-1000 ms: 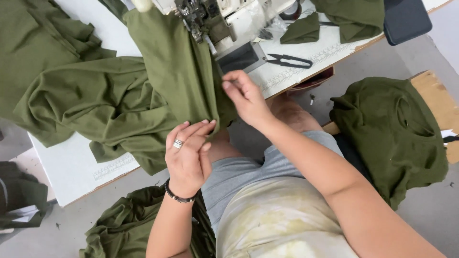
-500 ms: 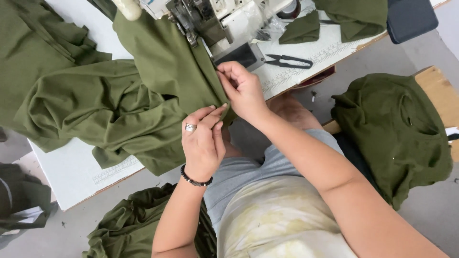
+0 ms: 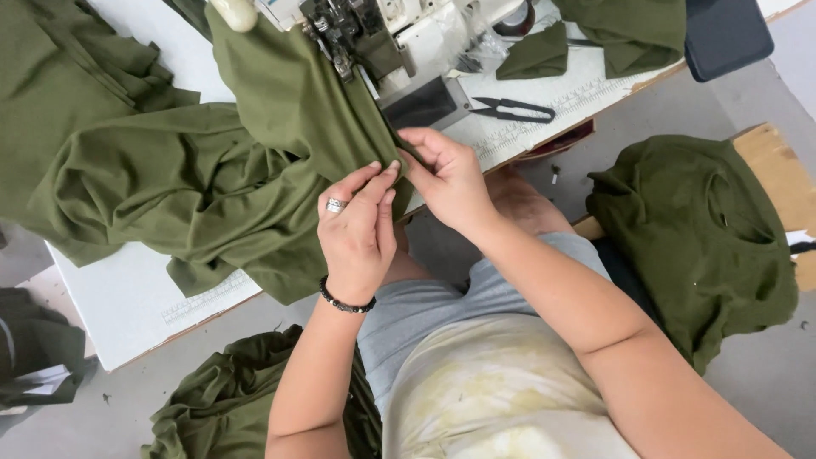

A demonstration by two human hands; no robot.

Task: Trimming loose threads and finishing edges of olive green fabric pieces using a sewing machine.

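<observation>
The green cloth, draped over the table and fed under the sewing machine, has its edge pinched by both the left hand and right hand, seemingly to align it, scissors nearby.

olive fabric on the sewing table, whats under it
The white table shows under the olive fabric, held by left hand and right hand. Anything beneath the bunched folds is hidden.
</observation>
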